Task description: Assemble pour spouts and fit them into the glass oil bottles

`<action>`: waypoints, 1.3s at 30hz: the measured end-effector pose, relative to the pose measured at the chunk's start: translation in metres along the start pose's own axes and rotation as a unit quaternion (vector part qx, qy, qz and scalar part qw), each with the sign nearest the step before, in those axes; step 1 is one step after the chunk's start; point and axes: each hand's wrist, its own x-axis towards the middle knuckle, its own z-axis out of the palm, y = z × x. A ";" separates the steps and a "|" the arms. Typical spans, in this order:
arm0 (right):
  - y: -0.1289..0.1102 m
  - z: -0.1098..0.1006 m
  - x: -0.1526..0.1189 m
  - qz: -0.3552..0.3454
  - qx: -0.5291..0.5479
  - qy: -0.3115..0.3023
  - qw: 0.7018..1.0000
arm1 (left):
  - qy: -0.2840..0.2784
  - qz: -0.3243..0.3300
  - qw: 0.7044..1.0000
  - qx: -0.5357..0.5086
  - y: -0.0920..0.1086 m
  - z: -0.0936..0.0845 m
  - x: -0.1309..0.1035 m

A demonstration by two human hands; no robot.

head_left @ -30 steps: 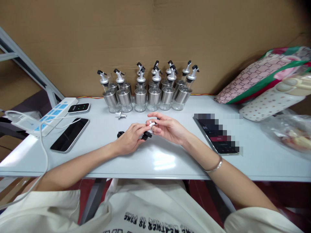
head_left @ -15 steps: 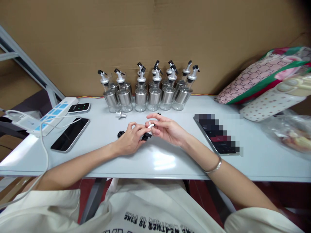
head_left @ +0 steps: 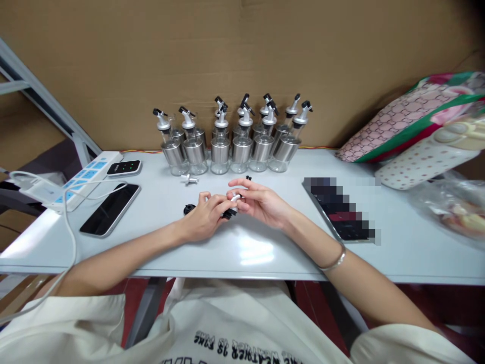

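Observation:
Near the middle of the table, my left hand (head_left: 204, 218) is closed round a small pourer spout (head_left: 229, 213) with a black ribbed stopper and a silvery top. The fingertips of my right hand (head_left: 263, 203) pinch the upper end of the same spout, touching my left fingers. Part of the spout is hidden by the fingers. A round black part (head_left: 188, 209) lies just left of my left hand. Behind it rests a loose silver spout piece (head_left: 189, 179). Small black pieces (head_left: 248, 178) lie beyond my right hand.
Several glass and steel bottles (head_left: 220, 151) stand in rows at the back, many topped with spouts. To the left are a phone (head_left: 110, 210), a power strip (head_left: 85, 179) with white cables and a small device (head_left: 124, 168). A tablet (head_left: 341, 215), spotted bottle (head_left: 424, 159) and bags stand right.
The spout has turned slightly between my fingers, and its black stopper sits a little differently. Both hands stay in nearly the same place.

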 end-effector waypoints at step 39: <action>0.012 0.000 0.001 -0.117 -0.424 0.005 0.898 | 0.046 -0.143 0.973 -0.175 -0.004 0.001 0.000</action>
